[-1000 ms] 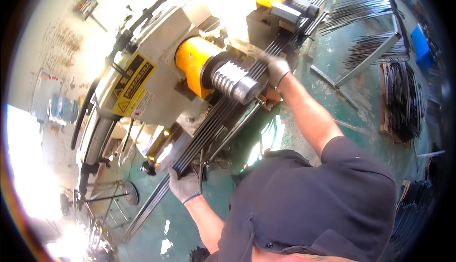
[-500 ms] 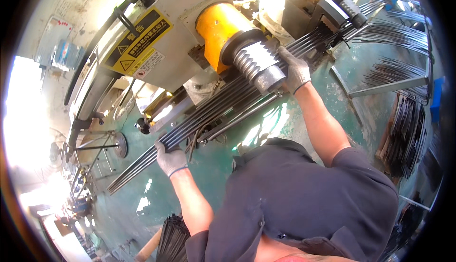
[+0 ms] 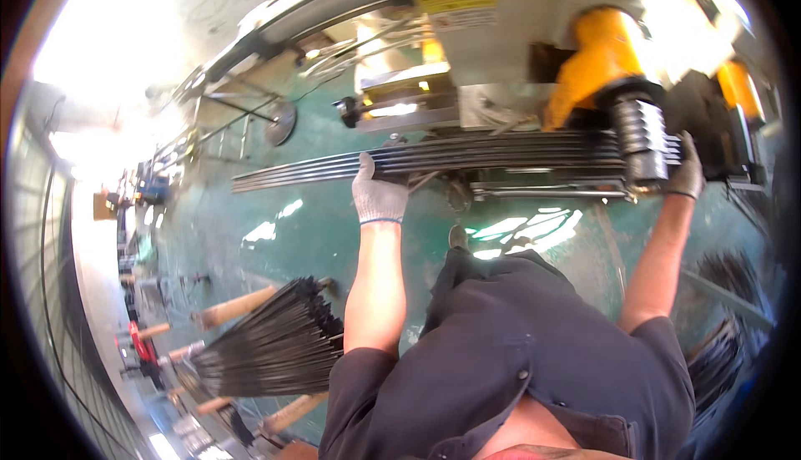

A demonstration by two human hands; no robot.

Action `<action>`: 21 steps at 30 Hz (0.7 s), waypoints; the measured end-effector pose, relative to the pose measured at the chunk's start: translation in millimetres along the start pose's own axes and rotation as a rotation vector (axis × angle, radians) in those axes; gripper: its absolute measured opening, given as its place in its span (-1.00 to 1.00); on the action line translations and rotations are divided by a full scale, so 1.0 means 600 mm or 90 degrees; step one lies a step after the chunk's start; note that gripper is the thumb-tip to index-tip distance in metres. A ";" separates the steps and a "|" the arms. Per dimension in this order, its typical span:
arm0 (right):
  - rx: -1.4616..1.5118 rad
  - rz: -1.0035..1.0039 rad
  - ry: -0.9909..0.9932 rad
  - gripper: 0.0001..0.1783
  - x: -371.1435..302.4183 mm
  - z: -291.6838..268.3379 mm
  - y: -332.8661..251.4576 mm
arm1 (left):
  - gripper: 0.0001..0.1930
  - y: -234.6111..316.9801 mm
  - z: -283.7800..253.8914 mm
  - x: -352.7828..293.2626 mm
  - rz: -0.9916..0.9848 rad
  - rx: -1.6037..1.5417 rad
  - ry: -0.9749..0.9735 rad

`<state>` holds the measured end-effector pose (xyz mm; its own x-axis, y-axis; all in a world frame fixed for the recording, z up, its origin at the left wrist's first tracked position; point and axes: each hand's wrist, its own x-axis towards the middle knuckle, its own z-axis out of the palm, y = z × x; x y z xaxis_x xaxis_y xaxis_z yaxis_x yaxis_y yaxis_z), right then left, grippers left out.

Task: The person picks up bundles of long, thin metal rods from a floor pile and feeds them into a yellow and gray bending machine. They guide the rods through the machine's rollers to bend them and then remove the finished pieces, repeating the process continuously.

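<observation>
Gloved hands [image 3: 381,198] — on metal rods [image 3: 501,153]

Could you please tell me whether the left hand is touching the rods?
Touching. The head view shows the gloved left hand gripping the rods, its thumb lying across the nearer ones with no gap.

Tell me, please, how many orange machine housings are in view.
2: the larger orange housing, above and left of the right hand in the picture; the smaller orange housing, above and right. Others may be hidden.
</observation>
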<state>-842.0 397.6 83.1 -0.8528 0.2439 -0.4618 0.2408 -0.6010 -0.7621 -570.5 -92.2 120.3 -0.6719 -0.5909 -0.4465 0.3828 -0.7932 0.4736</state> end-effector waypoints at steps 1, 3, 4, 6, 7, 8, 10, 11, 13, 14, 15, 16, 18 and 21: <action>-0.048 -0.011 -0.032 -0.80 0.054 -0.053 -0.024 | -0.67 0.029 0.005 0.006 0.017 -0.008 0.042; -0.073 0.002 -0.055 -0.68 0.078 -0.084 -0.030 | -0.65 0.091 -0.027 0.028 0.070 -0.010 0.075; -0.052 0.018 -0.046 -0.59 0.047 -0.068 -0.045 | -0.64 0.134 -0.082 0.059 0.099 -0.008 0.064; 0.011 -0.030 -0.039 -0.48 -0.067 -0.011 -0.041 | -0.62 0.225 -0.163 0.101 0.132 -0.028 0.048; 0.003 -0.054 0.017 -0.49 -0.062 -0.043 -0.032 | -0.62 0.266 -0.177 0.112 0.147 -0.042 0.058; -0.043 -0.061 0.106 -0.49 -0.039 -0.106 -0.020 | -0.62 0.307 -0.188 0.121 0.160 -0.051 0.070; -0.092 -0.051 0.242 -0.48 -0.050 -0.199 0.043 | -0.62 0.389 -0.215 0.139 0.187 0.002 0.125; -0.093 -0.048 0.281 -0.50 -0.076 -0.225 0.084 | -0.61 0.434 -0.246 0.157 0.207 -0.006 0.130; -0.106 -0.015 0.255 -0.50 -0.139 -0.302 0.171 | -0.60 0.494 -0.274 0.178 0.244 0.003 0.179; -0.116 0.018 0.191 -0.49 -0.167 -0.341 0.207 | -0.60 0.515 -0.284 0.186 0.253 0.020 0.196; -0.144 0.027 0.312 -0.48 -0.213 -0.325 0.247 | -0.60 0.539 -0.298 0.192 0.252 0.026 0.186; -0.172 0.033 0.431 -0.46 -0.266 -0.292 0.280 | -0.59 0.562 -0.318 0.201 0.250 0.027 0.174; -0.148 0.165 0.521 -0.42 -0.301 -0.333 0.317 | -0.56 0.598 -0.354 0.222 0.218 0.066 0.102; -0.160 0.203 0.481 -0.40 -0.320 -0.447 0.340 | -0.58 0.614 -0.379 0.246 0.179 0.154 0.049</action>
<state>-504.6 432.2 -105.4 -0.2103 0.5880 -0.7811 0.5885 -0.5618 -0.5814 -384.5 -504.9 56.5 -0.5091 -0.7972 -0.3245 0.3791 -0.5462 0.7470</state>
